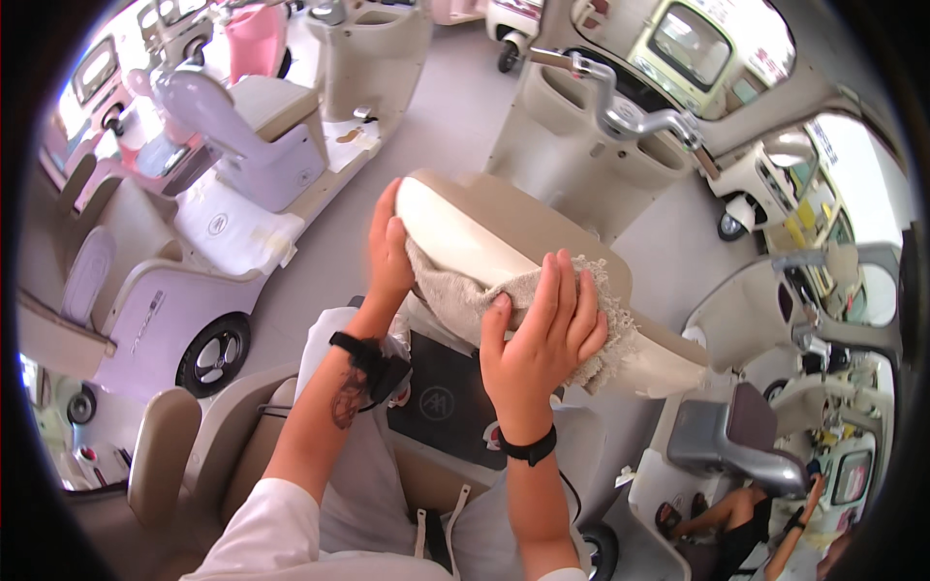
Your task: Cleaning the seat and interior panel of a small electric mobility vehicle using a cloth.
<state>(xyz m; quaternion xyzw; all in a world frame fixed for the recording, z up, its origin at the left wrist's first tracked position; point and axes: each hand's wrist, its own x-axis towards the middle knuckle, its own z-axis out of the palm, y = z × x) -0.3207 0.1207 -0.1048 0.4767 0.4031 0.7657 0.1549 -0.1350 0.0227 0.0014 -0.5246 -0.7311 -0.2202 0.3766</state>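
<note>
a crumpled, fray-edged beige cloth (pixel 448 290) lies against a smooth cream-and-tan seat piece (pixel 475 232) before the person; the right hand (pixel 536 351) spreads its grip open over it, the left hand (pixel 391 259) clasping the seat piece's rounded end.

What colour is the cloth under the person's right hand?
The cloth is greyish beige, seen best in the head view.

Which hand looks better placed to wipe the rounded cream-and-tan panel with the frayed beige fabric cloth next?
Probably the right hand: it lies spread over the cloth, against the panel. The left hand is at the panel's left end.
</note>
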